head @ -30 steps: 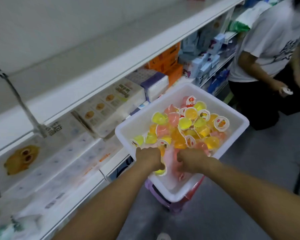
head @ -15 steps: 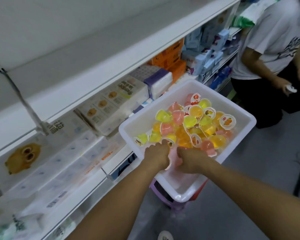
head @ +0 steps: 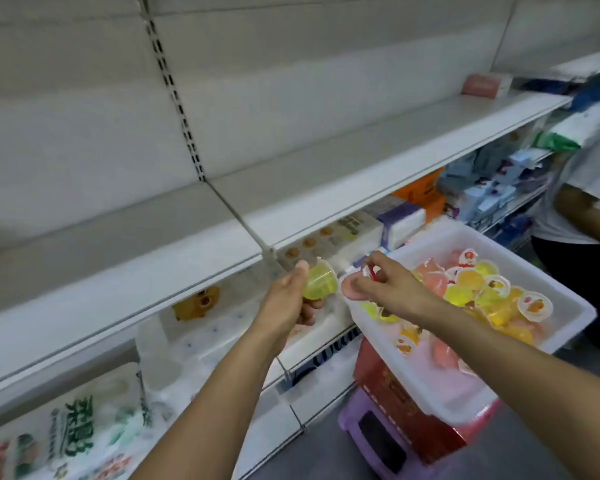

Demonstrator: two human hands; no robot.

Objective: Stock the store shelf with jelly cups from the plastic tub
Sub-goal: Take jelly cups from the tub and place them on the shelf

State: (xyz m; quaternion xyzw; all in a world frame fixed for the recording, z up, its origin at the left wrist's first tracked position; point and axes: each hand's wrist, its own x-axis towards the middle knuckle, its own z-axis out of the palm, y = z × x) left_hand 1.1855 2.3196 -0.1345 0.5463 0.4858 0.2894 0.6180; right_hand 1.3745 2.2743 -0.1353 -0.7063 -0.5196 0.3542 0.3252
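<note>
Left hand (head: 288, 299) grips a yellow cup (head: 321, 283) before the shelf (head: 153, 282) edge; right hand (head: 388, 287) pinches a pink cup (head: 352, 289) above the tub (head: 548, 282) rim; tub, full of cups, sits on a red box (head: 402, 403) over a purple stool (head: 378, 445); another person (head: 582, 188) crouches at right.

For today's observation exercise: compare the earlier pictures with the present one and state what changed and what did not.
Both hands rose out of the white tub towards the shelf. The left hand now grips a yellow-green jelly cup; the right hand holds a pink jelly cup. The tub stayed put, still full of cups.
</note>
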